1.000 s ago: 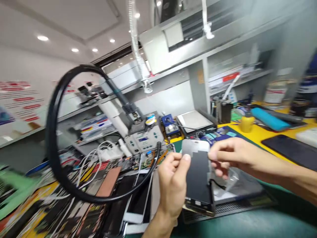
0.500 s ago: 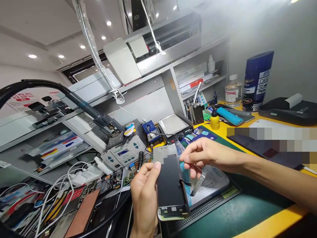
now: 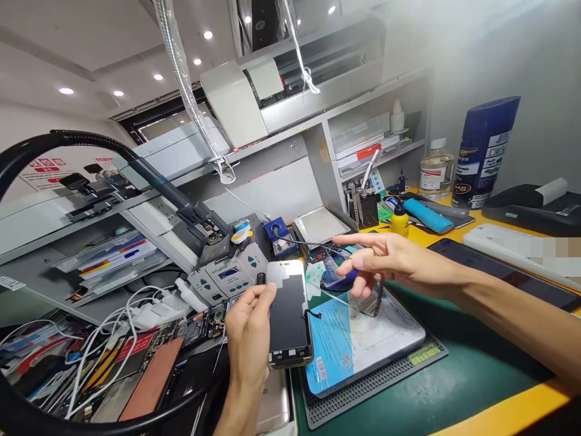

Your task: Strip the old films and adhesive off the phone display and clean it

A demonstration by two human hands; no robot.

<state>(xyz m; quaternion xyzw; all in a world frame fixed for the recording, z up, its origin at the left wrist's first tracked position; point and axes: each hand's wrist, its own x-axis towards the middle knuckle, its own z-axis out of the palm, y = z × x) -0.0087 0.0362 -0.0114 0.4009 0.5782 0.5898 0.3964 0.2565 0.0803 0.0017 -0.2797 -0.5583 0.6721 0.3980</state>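
Note:
My left hand (image 3: 247,330) is closed around the left edge of a phone screen (image 3: 288,318), thumb on its face. The screen's back faces me: a black panel with a silver top and connectors at the bottom. A short black flex cable (image 3: 314,313) juts from its right side. To the right, my right hand (image 3: 376,263) is apart from the screen, index finger stretched out, thumb and other fingers pinching a thin dark-edged strip (image 3: 379,293). What kind of strip cannot be made out. Below that hand lies a blue and white packet (image 3: 329,345) on a black perforated pad (image 3: 363,384).
A green mat (image 3: 454,375) covers the yellow bench. Phone parts and white cables (image 3: 131,315) crowd the left, beneath a black ring on an arm (image 3: 158,178). Behind stand a soldering station (image 3: 227,272), a yellow bottle (image 3: 399,221) and a blue spray can (image 3: 485,151).
My right hand has moved away from the screen's edge to the right, carrying the thin strip over the packet. The left hand keeps its grip on the screen. The view has swung right.

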